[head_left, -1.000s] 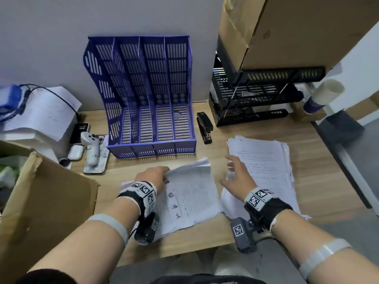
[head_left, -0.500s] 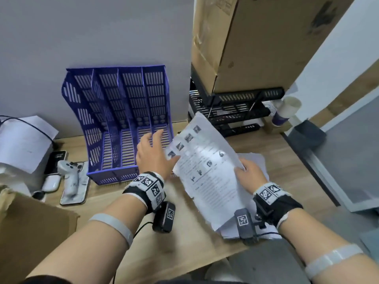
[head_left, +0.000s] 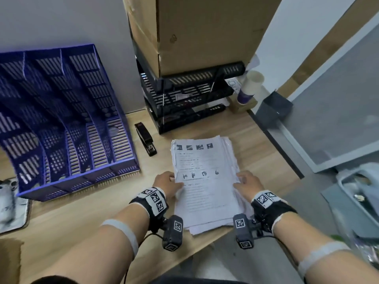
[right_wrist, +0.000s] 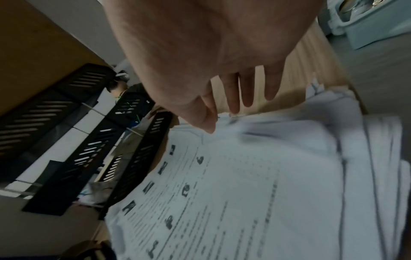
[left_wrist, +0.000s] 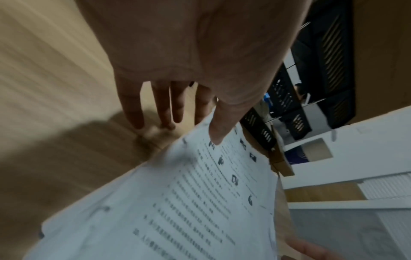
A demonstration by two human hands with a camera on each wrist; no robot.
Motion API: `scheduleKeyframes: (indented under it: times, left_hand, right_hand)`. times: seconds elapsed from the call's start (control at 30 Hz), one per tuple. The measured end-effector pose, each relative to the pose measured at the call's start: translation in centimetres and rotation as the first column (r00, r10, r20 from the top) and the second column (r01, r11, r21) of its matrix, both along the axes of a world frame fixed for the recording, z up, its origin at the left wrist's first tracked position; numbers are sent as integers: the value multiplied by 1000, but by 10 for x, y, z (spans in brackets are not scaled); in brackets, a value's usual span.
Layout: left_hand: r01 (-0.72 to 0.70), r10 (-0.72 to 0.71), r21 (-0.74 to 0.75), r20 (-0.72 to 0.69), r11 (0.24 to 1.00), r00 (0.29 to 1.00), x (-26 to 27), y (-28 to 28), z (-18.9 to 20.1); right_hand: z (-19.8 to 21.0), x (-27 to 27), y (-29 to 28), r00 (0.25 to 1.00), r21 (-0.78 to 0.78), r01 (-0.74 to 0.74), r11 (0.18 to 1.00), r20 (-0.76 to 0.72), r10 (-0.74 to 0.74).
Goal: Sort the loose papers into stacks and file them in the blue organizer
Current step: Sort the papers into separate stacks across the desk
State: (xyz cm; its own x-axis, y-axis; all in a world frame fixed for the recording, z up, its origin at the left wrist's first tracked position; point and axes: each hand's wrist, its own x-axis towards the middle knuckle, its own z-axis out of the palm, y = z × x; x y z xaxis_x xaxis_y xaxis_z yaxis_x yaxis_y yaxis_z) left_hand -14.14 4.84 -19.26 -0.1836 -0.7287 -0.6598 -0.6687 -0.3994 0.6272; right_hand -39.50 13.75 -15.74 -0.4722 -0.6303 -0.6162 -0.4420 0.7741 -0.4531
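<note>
A stack of white printed papers (head_left: 205, 181) lies on the wooden desk, topped by a sheet with small pictures. My left hand (head_left: 167, 181) is at the stack's left edge. In the left wrist view its thumb lies on the top sheet (left_wrist: 177, 202) and its fingers (left_wrist: 164, 109) point straight past the edge. My right hand (head_left: 248, 181) touches the stack's right edge. In the right wrist view its thumb hovers at the paper (right_wrist: 244, 193) with straight fingers (right_wrist: 246, 95) beyond it. The blue organizer (head_left: 67, 124) stands empty to the left, apart from both hands.
A black stapler (head_left: 146, 139) lies between the organizer and the papers. Behind the papers a black tray rack (head_left: 188, 99) carries a cardboard box (head_left: 194, 31). A paper cup (head_left: 249, 87) stands at the back right. The desk's right edge (head_left: 283, 152) runs close to the stack.
The picture sheet my right hand held up now lies flat on the right stack. My left hand moved from near the organizer to the stack's left edge. The view swung right.
</note>
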Motion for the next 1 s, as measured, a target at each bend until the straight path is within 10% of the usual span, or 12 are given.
scheduleKeyframes:
  times: [0.63,1.0]
  left_hand:
    - [-222,264,156,-345,962,901,-3,-5,-1]
    - [-322,96,-289,-592,902,800,22,-34,69]
  right_hand:
    - [-41,8,-39,924,-27,85,996,376,-69]
    - [59,51,-65,919,-554,307,774,385,-90]
